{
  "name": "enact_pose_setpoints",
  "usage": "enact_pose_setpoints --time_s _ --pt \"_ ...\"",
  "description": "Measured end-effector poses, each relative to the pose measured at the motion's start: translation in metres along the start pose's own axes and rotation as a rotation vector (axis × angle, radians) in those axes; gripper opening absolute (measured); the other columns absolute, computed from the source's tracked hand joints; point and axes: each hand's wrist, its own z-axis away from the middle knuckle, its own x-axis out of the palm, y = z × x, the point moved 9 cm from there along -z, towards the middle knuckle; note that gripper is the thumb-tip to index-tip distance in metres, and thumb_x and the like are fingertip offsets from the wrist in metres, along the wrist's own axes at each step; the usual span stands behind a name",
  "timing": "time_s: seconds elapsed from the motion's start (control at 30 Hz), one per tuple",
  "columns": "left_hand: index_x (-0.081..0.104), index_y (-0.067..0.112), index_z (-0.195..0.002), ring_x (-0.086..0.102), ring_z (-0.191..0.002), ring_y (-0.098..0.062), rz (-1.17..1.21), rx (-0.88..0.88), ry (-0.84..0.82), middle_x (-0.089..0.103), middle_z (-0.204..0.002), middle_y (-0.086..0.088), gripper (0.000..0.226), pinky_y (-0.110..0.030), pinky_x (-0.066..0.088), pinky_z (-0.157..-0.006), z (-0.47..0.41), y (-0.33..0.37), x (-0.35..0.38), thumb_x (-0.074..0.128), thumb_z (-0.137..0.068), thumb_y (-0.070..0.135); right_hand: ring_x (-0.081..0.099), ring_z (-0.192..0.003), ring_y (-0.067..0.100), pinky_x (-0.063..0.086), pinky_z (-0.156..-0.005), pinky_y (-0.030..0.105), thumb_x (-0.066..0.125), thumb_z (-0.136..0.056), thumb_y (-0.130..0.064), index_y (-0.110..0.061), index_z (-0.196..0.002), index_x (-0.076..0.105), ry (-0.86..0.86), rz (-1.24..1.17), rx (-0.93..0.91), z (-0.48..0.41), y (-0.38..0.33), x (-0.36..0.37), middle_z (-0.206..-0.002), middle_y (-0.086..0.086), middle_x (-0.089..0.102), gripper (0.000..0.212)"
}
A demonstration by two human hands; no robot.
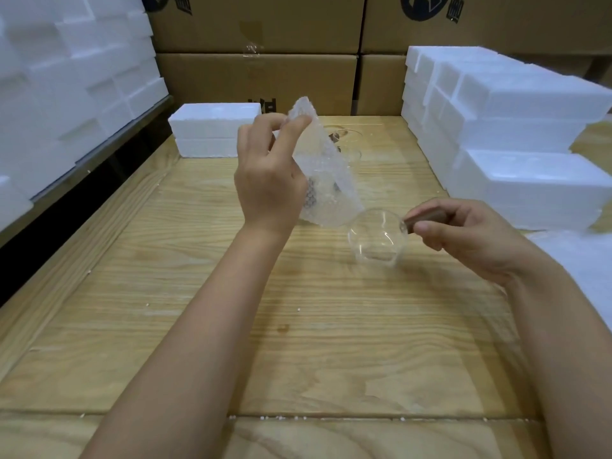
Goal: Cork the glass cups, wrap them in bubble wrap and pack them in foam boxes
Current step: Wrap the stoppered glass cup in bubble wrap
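Observation:
My left hand (270, 180) holds up a sheet of bubble wrap (326, 180) above the wooden table (198, 293), pinching its top corner. My right hand (463, 233) grips the brown cork (422, 221) of a round clear glass cup (376, 238), which lies tilted on its side just below and right of the wrap. More clear glass cups (346, 140) stand further back on the table, partly hidden behind the wrap.
A closed white foam box (212, 129) sits at the back left of the table. Stacks of foam boxes (516, 127) line the right side, and more foam (66, 77) is piled at the left. Cardboard cartons (258, 77) form the back wall.

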Motion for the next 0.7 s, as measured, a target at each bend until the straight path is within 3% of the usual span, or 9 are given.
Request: enact_pose_setpoints --time_s 0.1,0.13,0.2,0.3,0.4,0.5,0.57,0.63,0.7 --pt "0.074 0.001 -0.095 0.058 -0.073 -0.038 0.021 0.034 -0.021 0.066 -0.086 -0.017 0.055 -0.031 0.044 -0.051 0.002 0.005 0.005 0.042 -0.061 -0.029 0.046 -0.062 0.013 0.043 -0.060 0.020 0.075 -0.070 -0.016 -0.025 -0.076 0.077 -0.018 -0.130 -0.114 0.003 -0.015 -0.003 -0.067 -0.004 0.066 0.011" --pt "0.074 0.000 -0.094 0.059 -0.073 -0.038 0.024 0.042 -0.033 0.067 -0.086 -0.016 0.054 -0.032 0.045 -0.050 0.003 0.007 0.007 0.042 -0.062 -0.028 0.047 -0.066 0.015 0.043 -0.064 0.023 0.081 -0.068 -0.021 -0.025 -0.075 0.077 -0.017 -0.181 -0.146 0.003 -0.020 -0.002 -0.068 -0.004 0.067 0.009" --pt "0.074 0.000 -0.094 0.059 -0.074 -0.038 0.029 0.044 -0.062 0.069 -0.088 -0.015 0.052 -0.033 0.046 -0.048 0.005 0.011 0.012 0.044 -0.063 -0.028 0.053 -0.075 0.014 0.043 -0.074 0.024 0.087 -0.057 -0.043 -0.025 -0.077 0.077 -0.032 -0.236 -0.239 0.002 -0.032 0.006 -0.075 -0.006 0.069 0.029" --pt "0.074 0.001 -0.098 0.059 -0.076 -0.037 0.045 0.040 -0.134 0.070 -0.091 -0.013 0.046 -0.034 0.047 -0.047 0.008 0.018 0.019 0.052 -0.067 -0.026 0.054 -0.107 0.009 0.042 -0.095 0.024 0.086 -0.053 -0.051 -0.028 -0.078 0.077 -0.051 -0.276 -0.330 0.002 -0.044 0.027 -0.090 -0.012 0.068 0.035" --pt "0.072 0.001 -0.106 0.060 -0.085 -0.036 0.088 0.013 -0.223 0.068 -0.098 -0.015 0.035 -0.043 0.052 -0.061 0.007 0.020 0.027 0.062 -0.077 -0.015 0.043 -0.130 0.009 0.042 -0.095 0.017 0.083 -0.055 -0.056 -0.032 -0.078 0.077 -0.066 -0.270 -0.319 0.001 -0.044 0.046 -0.101 -0.009 0.069 0.034" --pt "0.066 -0.001 -0.115 0.059 -0.091 -0.036 0.172 -0.026 -0.315 0.065 -0.105 -0.019 0.035 -0.043 0.051 -0.074 0.007 0.019 0.034 0.072 -0.082 0.007 0.030 -0.139 0.003 0.040 -0.094 0.012 0.078 -0.060 -0.058 -0.036 -0.082 0.076 -0.074 -0.239 -0.295 0.000 -0.039 0.055 -0.107 -0.009 0.070 0.032" --pt "0.064 -0.001 -0.119 0.059 -0.092 -0.032 0.223 -0.054 -0.368 0.064 -0.108 -0.018 0.047 -0.035 0.048 -0.078 0.009 0.017 0.040 0.076 -0.081 0.024 0.029 -0.140 0.006 0.033 -0.109 0.029 0.077 -0.062 -0.059 -0.036 -0.083 0.075 -0.064 -0.274 -0.266 -0.003 -0.034 0.054 -0.100 -0.009 0.072 0.032" --pt "0.065 -0.001 -0.118 0.059 -0.095 -0.027 0.279 -0.056 -0.381 0.065 -0.108 -0.017 0.049 -0.026 0.046 -0.080 0.011 0.018 0.043 0.078 -0.078 0.025 0.032 -0.141 0.013 0.023 -0.115 0.051 0.079 -0.061 -0.058 -0.032 -0.083 0.075 -0.043 -0.325 -0.243 -0.005 -0.027 0.049 -0.102 -0.005 0.071 0.035" --pt "0.068 0.000 -0.113 0.059 -0.095 -0.019 0.339 -0.048 -0.367 0.067 -0.109 -0.014 0.040 -0.012 0.042 -0.078 0.013 0.021 0.046 0.077 -0.079 0.019 0.036 -0.139 0.019 0.025 -0.112 0.055 0.082 -0.058 -0.056 -0.028 -0.082 0.075 -0.040 -0.393 -0.206 -0.008 -0.020 0.048 -0.107 -0.002 0.070 0.037"
